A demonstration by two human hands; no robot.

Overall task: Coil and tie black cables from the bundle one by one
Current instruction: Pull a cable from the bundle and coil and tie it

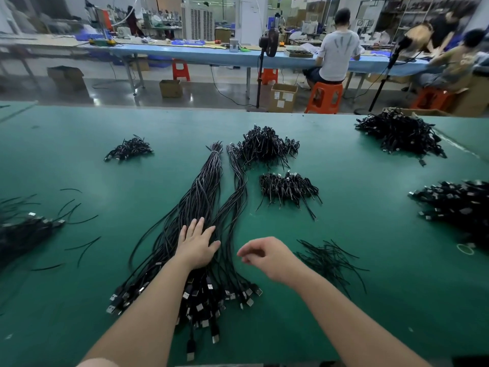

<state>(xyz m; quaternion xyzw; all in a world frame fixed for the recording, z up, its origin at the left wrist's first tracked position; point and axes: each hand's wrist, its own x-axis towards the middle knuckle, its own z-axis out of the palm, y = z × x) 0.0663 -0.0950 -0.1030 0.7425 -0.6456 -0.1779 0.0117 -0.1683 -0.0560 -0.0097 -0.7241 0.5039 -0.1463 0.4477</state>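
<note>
A long bundle of black cables (203, 192) lies on the green table (357, 300), bound at its far end, with USB plugs (201, 300) fanned out near me. My left hand (197, 245) rests flat on the bundle with straight, spread fingers. My right hand (267, 256) hovers just right of the bundle, fingers loosely curled, thumb near the fingertips; I see nothing in it. A small pile of coiled, tied cables (287, 188) sits beyond the right hand. Black tie wires (328, 260) lie scattered to its right.
More piles of coiled cables lie at the back centre (264, 147), back left (129, 149), back right (399, 133), right edge (455, 202) and left edge (23, 231). Loose wire pieces (79, 245) lie at the left. People sit at a blue bench behind.
</note>
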